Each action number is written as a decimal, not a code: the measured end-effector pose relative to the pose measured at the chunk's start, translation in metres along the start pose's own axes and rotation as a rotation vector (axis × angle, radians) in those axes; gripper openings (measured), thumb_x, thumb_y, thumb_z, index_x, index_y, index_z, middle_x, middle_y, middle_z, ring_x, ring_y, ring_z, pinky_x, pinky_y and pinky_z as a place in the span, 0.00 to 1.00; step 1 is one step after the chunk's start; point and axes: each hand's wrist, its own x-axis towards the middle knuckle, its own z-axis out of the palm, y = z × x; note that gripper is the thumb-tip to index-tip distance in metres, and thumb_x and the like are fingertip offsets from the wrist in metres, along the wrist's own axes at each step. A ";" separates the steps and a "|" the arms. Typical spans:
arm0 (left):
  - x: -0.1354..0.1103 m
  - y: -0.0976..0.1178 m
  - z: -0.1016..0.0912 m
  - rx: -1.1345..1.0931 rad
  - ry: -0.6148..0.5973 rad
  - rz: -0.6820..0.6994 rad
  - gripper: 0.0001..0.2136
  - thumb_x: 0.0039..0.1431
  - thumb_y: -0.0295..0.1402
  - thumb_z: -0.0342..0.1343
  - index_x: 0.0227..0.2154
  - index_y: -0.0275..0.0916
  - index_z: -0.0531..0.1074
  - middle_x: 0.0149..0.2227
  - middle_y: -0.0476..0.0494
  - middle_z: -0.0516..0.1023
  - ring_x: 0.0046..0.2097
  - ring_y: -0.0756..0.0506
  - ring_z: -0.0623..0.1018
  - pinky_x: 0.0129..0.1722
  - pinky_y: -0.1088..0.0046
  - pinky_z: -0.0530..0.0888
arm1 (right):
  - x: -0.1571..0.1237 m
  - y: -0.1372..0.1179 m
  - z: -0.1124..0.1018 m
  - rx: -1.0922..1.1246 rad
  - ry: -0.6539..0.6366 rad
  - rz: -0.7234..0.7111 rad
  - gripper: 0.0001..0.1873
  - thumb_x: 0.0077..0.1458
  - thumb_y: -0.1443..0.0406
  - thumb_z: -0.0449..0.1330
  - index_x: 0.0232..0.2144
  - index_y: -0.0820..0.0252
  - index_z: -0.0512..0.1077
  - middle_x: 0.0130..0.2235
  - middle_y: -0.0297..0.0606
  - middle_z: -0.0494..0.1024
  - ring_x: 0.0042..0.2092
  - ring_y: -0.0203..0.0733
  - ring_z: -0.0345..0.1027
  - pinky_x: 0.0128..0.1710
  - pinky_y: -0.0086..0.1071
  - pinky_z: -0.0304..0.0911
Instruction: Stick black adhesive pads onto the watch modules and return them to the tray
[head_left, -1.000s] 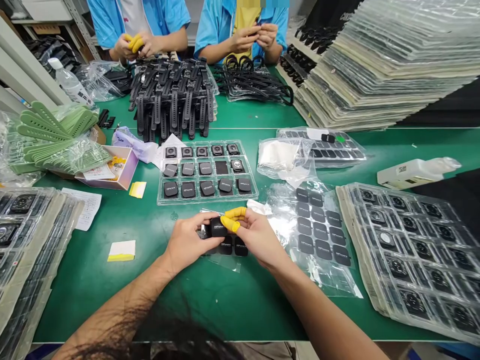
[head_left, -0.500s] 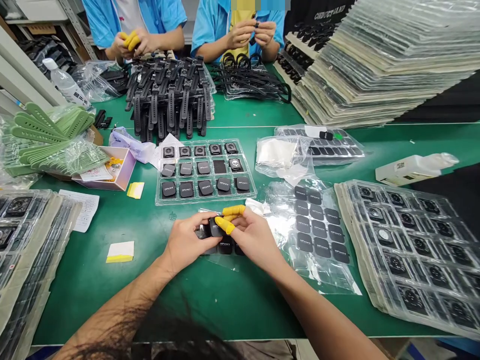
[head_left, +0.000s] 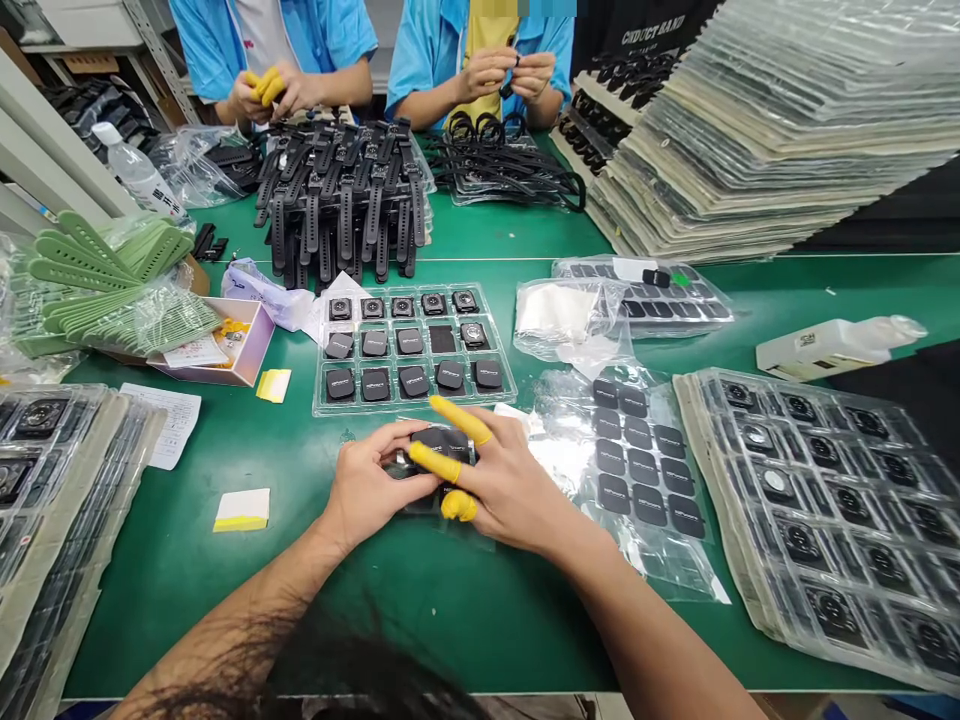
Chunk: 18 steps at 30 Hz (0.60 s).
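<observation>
My left hand (head_left: pixel 369 478) is closed around the edge of a black smartwatch body (head_left: pixel 420 437), thumb below and fingers above. My right hand (head_left: pixel 514 482) spreads over it, with yellow finger cots on the fingertips that reach across the watch's dark face. Partly hidden under both hands lies a clear sheet with black square labelled films (head_left: pixel 430 502). Just beyond, a clear tray (head_left: pixel 318 400) holds watch bodies in rows, some with loose-looking black square covers on top. To the right of my right hand, more black square films (head_left: pixel 637 433) lie on a clear plastic sheet.
Stacked trays of watch parts stand at right (head_left: pixel 697 440) and left (head_left: pixel 112 450). A white bottle (head_left: pixel 832 347) lies on its side. Green straps (head_left: pixel 120 290) and an open box (head_left: pixel 259 345) are at left. Two co-workers in blue sleeves sit opposite, behind piled black watch straps (head_left: pixel 345 200).
My right hand has opened from a pinch at the watch, its fingers now spread across it. My left hand keeps its hold in nearly the same place. The view has shifted slightly.
</observation>
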 end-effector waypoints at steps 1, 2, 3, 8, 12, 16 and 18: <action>0.000 0.001 0.000 0.001 0.005 -0.004 0.23 0.48 0.30 0.69 0.49 0.41 0.76 0.44 0.43 0.84 0.46 0.42 0.83 0.50 0.65 0.80 | 0.000 0.002 -0.002 -0.031 0.010 0.072 0.23 0.64 0.56 0.56 0.61 0.42 0.68 0.69 0.44 0.56 0.66 0.64 0.52 0.60 0.62 0.56; 0.000 0.002 0.000 0.004 0.010 -0.004 0.23 0.47 0.31 0.70 0.49 0.40 0.76 0.44 0.43 0.84 0.46 0.42 0.83 0.50 0.65 0.80 | 0.000 0.003 -0.003 -0.051 0.047 0.154 0.24 0.64 0.56 0.55 0.61 0.45 0.68 0.69 0.46 0.58 0.66 0.66 0.51 0.60 0.65 0.55; 0.000 0.003 0.000 0.010 0.007 0.000 0.23 0.47 0.31 0.71 0.49 0.40 0.76 0.45 0.43 0.84 0.46 0.42 0.83 0.50 0.65 0.80 | 0.000 0.003 -0.004 -0.042 0.100 0.222 0.23 0.64 0.57 0.55 0.60 0.48 0.69 0.67 0.48 0.61 0.65 0.67 0.53 0.60 0.66 0.54; -0.002 0.006 -0.001 0.170 -0.068 0.144 0.19 0.52 0.30 0.68 0.49 0.43 0.79 0.48 0.47 0.84 0.48 0.43 0.83 0.53 0.66 0.78 | 0.001 -0.015 0.000 0.468 0.198 0.448 0.22 0.62 0.57 0.59 0.57 0.53 0.69 0.46 0.44 0.78 0.44 0.48 0.71 0.44 0.45 0.70; -0.003 0.004 0.000 0.249 -0.066 0.122 0.24 0.53 0.31 0.67 0.55 0.45 0.75 0.47 0.48 0.84 0.46 0.43 0.84 0.52 0.65 0.79 | 0.018 -0.006 0.000 0.809 0.124 0.701 0.18 0.55 0.54 0.65 0.44 0.56 0.75 0.36 0.38 0.78 0.33 0.40 0.68 0.35 0.37 0.68; -0.003 0.000 0.001 0.215 -0.047 0.101 0.23 0.62 0.31 0.59 0.61 0.45 0.69 0.47 0.49 0.84 0.48 0.43 0.83 0.52 0.64 0.80 | 0.068 0.054 -0.002 0.739 0.282 0.739 0.20 0.50 0.52 0.68 0.40 0.59 0.77 0.39 0.40 0.80 0.37 0.42 0.71 0.41 0.39 0.68; -0.003 0.000 0.001 0.207 -0.064 0.150 0.19 0.65 0.29 0.55 0.58 0.44 0.72 0.47 0.50 0.84 0.51 0.44 0.83 0.55 0.64 0.79 | 0.096 0.085 0.001 0.576 0.212 0.763 0.15 0.52 0.57 0.66 0.40 0.60 0.78 0.39 0.40 0.81 0.37 0.41 0.72 0.43 0.39 0.68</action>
